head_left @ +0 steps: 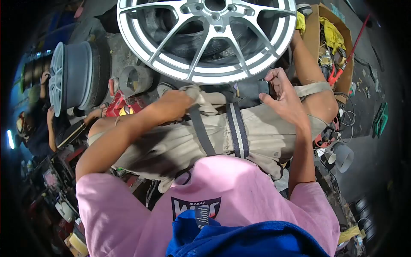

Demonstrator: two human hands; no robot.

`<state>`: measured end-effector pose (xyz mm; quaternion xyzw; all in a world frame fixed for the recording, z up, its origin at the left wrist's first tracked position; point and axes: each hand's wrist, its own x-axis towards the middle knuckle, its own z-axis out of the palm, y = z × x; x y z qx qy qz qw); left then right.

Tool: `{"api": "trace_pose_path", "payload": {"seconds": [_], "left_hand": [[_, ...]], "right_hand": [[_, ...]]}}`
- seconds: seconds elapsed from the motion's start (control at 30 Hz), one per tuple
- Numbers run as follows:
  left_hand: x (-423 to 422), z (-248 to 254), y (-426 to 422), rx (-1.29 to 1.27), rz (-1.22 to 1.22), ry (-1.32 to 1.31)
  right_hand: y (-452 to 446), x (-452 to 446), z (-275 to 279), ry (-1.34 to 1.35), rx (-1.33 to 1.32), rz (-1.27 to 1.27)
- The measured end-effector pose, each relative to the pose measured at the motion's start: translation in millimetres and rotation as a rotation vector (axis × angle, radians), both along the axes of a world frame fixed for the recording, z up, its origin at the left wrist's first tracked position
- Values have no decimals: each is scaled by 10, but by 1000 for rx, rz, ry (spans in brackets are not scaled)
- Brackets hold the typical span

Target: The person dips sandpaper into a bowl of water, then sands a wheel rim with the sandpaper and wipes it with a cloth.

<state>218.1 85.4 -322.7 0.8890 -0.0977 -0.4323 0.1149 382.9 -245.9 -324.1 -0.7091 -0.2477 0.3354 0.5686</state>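
Note:
My left hand (173, 105) is closed at the edge of a bunched beige cloth (209, 102), its fingertips partly hidden. My right hand (284, 96) is raised over the lap, thumb and curled fingers apart, with nothing visibly held. Just left of it is a dark grey item (252, 92) with a black end, too unclear to name. A silver multi-spoke wheel rim (207, 47) lies face up beyond both hands, touching neither. Beige fabric with a striped strap (237, 130) covers the lap.
Another rim (75, 79) stands upright at left, beside a person in dark clothes (40, 132). A grey can (136, 80) and red box (124, 105) sit nearer. At right are a cardboard box (314, 43) with yellow cloth, cables and a white cup (329, 157).

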Motion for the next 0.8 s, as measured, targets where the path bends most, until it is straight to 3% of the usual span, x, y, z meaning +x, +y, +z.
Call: {"api": "trace_pose_path", "payload": {"seconds": [0.07,0.2,0.23,0.3,0.4,0.47,0.53,0.57,0.63,0.67,0.7,0.77,0.8], "left_hand": [[-266,425,235,-139,77,-361],[-493,1443,240,94,326,-567],[-579,1593,260,108,331,-568],[-777,1819,336,122,717,-638],[-1593,1819,903,250,894,-1134],[-1649,1960,887,40,1237,-1602],[-1565,2097,898,-702,1760,-1702],[-1577,1990,895,-1361,1545,-1399],[-1340,1846,708,-1723,1468,-1046],[-1120,1810,542,-1520,1707,-1084],[-1095,1658,513,-1836,1643,-889],[-1026,1457,435,-1893,1580,-735],[-976,1451,424,-1748,1590,-802]], "right_hand": [[93,-1,155,73,-140,46],[257,-56,186,-4,-193,89],[268,-70,124,-13,-204,120],[314,-100,100,-27,-204,157],[410,-208,212,-34,-204,187],[468,-244,275,-55,-223,222],[527,-271,312,-76,-283,257],[557,-296,286,-89,-260,276],[594,-377,198,-190,-139,234],[618,-407,223,-180,-110,219],[640,-428,243,-188,-118,216],[651,-484,289,-186,-89,195],[662,-512,348,-162,-120,181]]}}
